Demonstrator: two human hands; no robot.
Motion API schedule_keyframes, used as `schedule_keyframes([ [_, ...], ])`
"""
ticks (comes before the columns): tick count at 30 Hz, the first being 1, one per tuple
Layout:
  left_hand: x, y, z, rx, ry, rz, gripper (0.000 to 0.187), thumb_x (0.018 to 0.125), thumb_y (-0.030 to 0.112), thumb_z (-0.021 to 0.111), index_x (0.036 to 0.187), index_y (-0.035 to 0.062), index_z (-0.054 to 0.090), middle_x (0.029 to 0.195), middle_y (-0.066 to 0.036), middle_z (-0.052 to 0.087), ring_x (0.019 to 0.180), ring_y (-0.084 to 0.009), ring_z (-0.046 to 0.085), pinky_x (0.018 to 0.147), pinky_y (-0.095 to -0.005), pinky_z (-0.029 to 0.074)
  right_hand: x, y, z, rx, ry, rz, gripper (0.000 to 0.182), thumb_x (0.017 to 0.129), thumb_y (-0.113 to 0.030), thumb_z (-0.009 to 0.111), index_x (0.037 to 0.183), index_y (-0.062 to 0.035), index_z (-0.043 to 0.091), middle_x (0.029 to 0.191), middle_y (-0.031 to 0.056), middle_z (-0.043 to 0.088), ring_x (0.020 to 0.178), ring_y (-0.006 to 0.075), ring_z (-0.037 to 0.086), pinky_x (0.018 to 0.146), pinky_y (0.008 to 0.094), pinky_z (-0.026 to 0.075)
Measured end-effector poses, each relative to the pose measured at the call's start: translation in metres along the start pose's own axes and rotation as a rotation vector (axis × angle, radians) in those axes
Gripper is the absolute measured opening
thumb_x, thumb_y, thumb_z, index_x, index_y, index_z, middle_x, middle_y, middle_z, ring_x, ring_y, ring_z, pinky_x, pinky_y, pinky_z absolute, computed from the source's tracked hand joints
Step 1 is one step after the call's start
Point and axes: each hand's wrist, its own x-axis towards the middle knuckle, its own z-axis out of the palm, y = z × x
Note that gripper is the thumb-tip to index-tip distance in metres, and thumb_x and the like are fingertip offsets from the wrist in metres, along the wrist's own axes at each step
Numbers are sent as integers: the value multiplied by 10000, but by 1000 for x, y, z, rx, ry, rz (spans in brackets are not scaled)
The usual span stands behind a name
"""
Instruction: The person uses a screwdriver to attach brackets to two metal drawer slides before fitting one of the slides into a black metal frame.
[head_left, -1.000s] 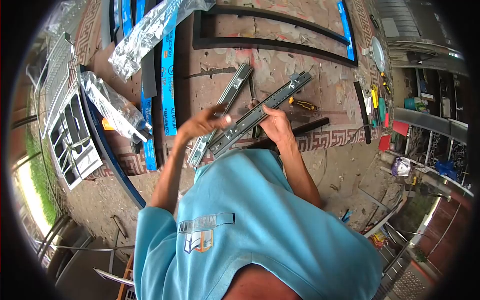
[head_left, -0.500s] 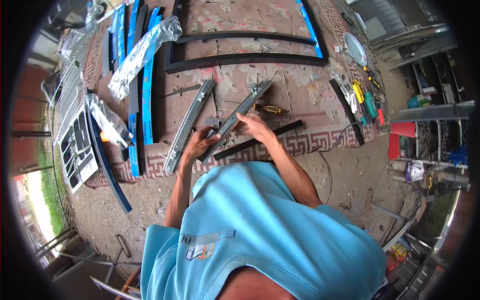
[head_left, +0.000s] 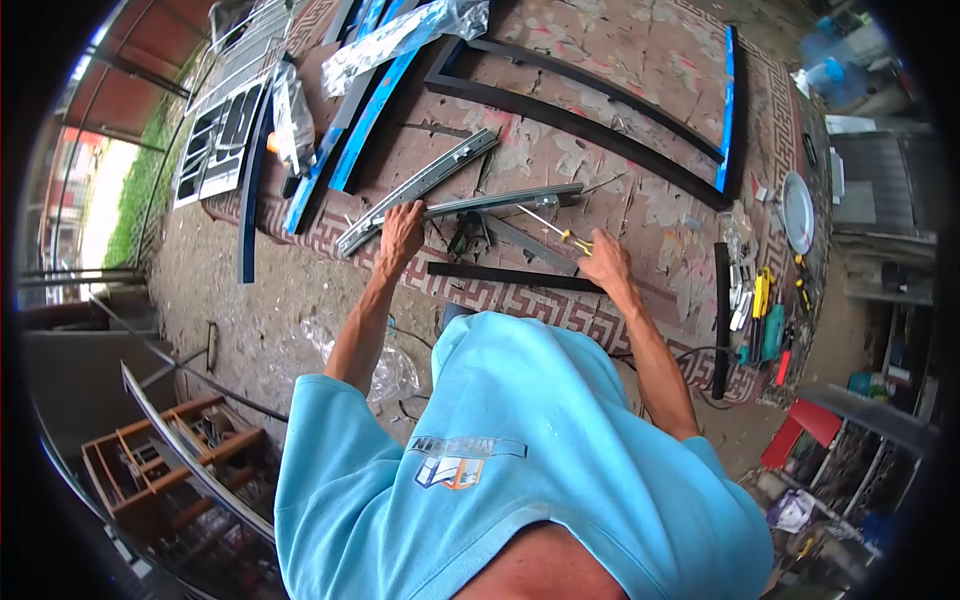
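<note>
Metal slide rail (head_left: pixel 500 202) down flat on the patterned mat (head_left: pixel 660 100) now, no longer held up in both hands as half a second ago. Left hand (head_left: pixel 400 232) pressed on the near end of that rail, fingers spread and open. Right hand (head_left: pixel 603 266) moved off to the side, resting by the yellow-handled screwdriver (head_left: pixel 560 232); cannot tell how far open, or whether gripping it. Second rail (head_left: pixel 420 186) just beside the first. Black bar (head_left: pixel 510 276) lying between the hands.
</note>
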Motion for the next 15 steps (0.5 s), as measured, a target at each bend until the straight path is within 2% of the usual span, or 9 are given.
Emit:
schedule_keyframes([
  [1,-2,2,-1,8,3,-22,235,732,54,562,961,61,512,904,-135,550,834,-318,553,712,-416,455,0,2,-12,47,-43,145,458,643,-139,639,1054,31,532,885,231,582,866,411,560,749,447,451],
  [3,0,7,-9,-170,-193,-109,192,747,112,562,920,57,499,818,-130,580,735,-337,590,627,-441,473,-10,11,-41,45,-169,220,415,623,-129,622,992,43,541,838,241,598,819,410,579,727,448,449],
  [5,-2,19,-22,-177,-329,-140,217,721,155,583,893,60,493,779,-141,594,693,-365,602,595,-456,477,-27,37,-51,233,-173,200,349,603,-134,647,897,33,557,772,189,610,705,314,607,642,392,466],
  [7,0,41,-51,-258,-443,-217,261,686,155,629,890,62,495,806,-145,596,763,-352,605,620,-443,472,-49,55,-66,551,-317,430,299,594,-141,684,827,9,573,679,93,591,599,186,582,557,304,454],
  [8,-1,46,-58,-257,-447,-194,272,682,160,642,893,66,499,806,-136,592,764,-344,604,617,-437,471,-62,58,-62,564,-304,448,299,594,-141,684,827,9,573,679,93,591,599,186,582,557,304,454],
  [10,10,50,-63,-265,-478,-132,282,678,164,655,895,69,503,805,-126,589,766,-335,603,615,-431,469,-91,64,-53,949,-102,603,281,621,-164,712,836,-23,598,641,20,555,527,116,532,507,241,424],
  [12,17,48,-65,-329,-455,67,305,670,186,676,904,83,509,797,-101,580,748,-312,602,604,-418,470,-106,55,-33,1095,211,708,307,690,-245,730,861,-21,610,707,48,562,640,151,545,585,274,427],
  [13,27,47,-64,-316,-451,151,299,672,180,668,912,94,512,788,-90,574,748,-287,603,609,-403,475,-109,57,-16,1111,435,758,363,701,-296,733,881,-3,618,739,72,560,673,170,533,618,297,417],
  [15,59,56,-68,-230,-431,295,272,683,148,647,913,92,514,780,-82,570,753,-272,599,626,-383,478,-106,36,-46,750,485,582,406,767,-279,681,1049,4,608,854,119,596,813,241,570,743,347,438],
])
